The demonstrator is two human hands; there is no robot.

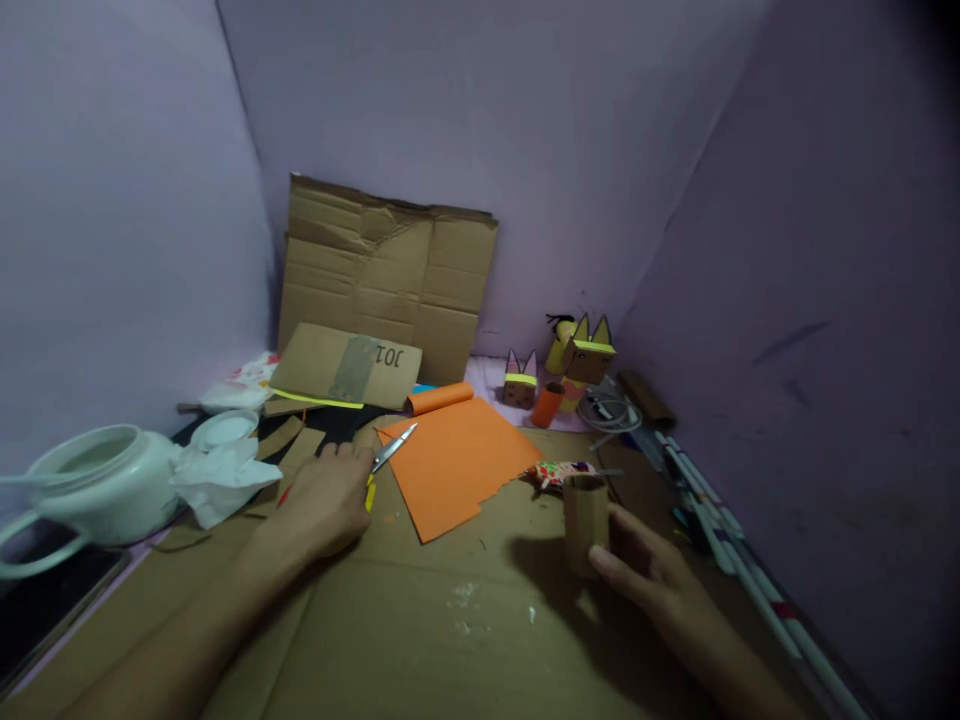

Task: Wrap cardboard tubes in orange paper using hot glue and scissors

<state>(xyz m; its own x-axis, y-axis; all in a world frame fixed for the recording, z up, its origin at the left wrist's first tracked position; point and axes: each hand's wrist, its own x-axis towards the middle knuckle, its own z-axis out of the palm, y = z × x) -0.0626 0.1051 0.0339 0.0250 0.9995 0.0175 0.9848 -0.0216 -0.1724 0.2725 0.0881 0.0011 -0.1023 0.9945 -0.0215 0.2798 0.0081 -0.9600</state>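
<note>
My left hand is curled over the handle of a pair of scissors, whose blades point away toward the orange sheet. A bit of yellow handle shows beside the fingers; the rest is hidden under the hand. My right hand grips a small brown cardboard tube between thumb and fingers, upright with its open end on top. An orange paper sheet with one ragged edge lies between the hands. Just behind the tube is a patterned, colourful object, partly hidden.
Cardboard covers the work surface. A white teapot-like vessel and crumpled tissue stand left. Cardboard sheets lean on the back wall. Small animal-faced crafts, an orange tube, a coiled cable and striped sticks lie right.
</note>
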